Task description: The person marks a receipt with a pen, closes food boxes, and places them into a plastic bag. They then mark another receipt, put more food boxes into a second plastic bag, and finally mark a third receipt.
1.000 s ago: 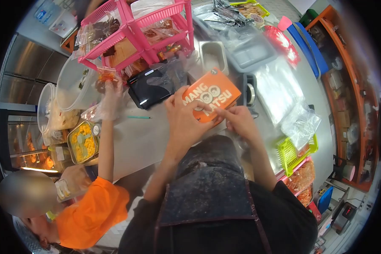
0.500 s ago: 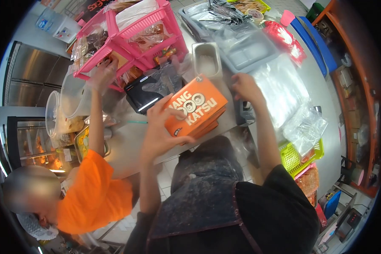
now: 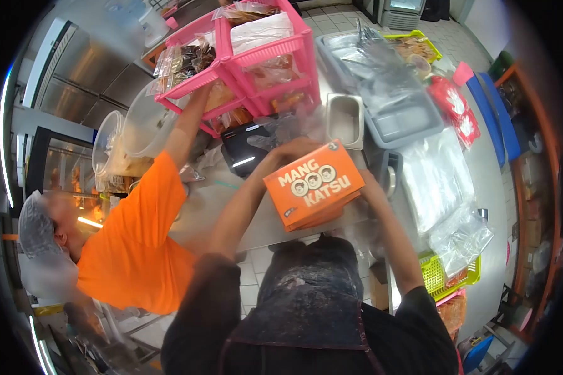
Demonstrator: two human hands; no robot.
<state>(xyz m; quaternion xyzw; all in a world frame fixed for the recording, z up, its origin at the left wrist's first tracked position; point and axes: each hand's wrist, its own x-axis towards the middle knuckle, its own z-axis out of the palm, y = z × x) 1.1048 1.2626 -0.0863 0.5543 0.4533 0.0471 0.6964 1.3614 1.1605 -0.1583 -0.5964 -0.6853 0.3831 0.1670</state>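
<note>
An orange box (image 3: 322,199) lettered "MANG KATSU" lies over at least one more orange box, near the table's front edge. My left hand (image 3: 299,149) is behind the box's upper left edge, its fingers mostly hidden. At the right side of the stack, my right hand (image 3: 370,185) presses close, its fingertips hidden by the box. Both hands appear to hold the stack between them. Just beyond it stand a metal container (image 3: 344,125) and a black device (image 3: 243,150) partly covered by clear plastic.
A person in an orange shirt (image 3: 134,250) reaches into pink stacked baskets (image 3: 266,47) at the left. Grey trays (image 3: 397,119), plastic sheets (image 3: 435,178) and a green basket (image 3: 441,281) lie to the right. Clear tubs (image 3: 145,128) stand at the back left.
My left hand has gone from the box's top face to its far edge. My right hand has moved from the table to the box's right side. The whole view has shifted.
</note>
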